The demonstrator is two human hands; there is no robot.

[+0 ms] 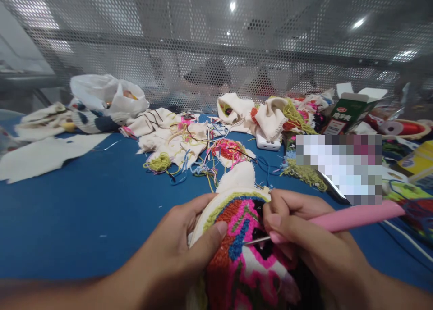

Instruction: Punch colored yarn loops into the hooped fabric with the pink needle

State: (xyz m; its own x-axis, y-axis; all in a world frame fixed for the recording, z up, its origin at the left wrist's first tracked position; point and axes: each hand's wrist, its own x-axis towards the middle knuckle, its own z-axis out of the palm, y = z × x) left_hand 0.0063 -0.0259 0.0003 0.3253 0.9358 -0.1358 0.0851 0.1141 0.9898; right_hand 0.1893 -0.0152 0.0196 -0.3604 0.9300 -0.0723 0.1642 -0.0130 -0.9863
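My left hand (pixel 189 242) is closed on the left rim of an embroidery hoop (pixel 206 220), its thumb lying over the stitched face. In the hoop is a yarn design (pixel 233 256) in rust, bright pink, blue, yellow-green and black, with a pale patch near the middle. My right hand (pixel 301 233) grips a punch needle with a thick pink handle (pixel 358 217). The needle's metal tip (pixel 252 242) touches the blue stitches or sits right at them. Some right fingers rest by the hoop's upper right edge. A flap of cream cloth (pixel 238 175) sticks out beyond the hoop.
Cream cloth scraps (pixel 162 125) and tangled yarn (pixel 160 162) lie across the blue table (pixel 67 220). A white plastic bag (pixel 101 93) stands at back left. To the right are a blurred-out phone (pixel 333 193), a green box (pixel 348 109) and red thread (pixel 406 129). A perforated metal screen (pixel 169 53) stands behind.
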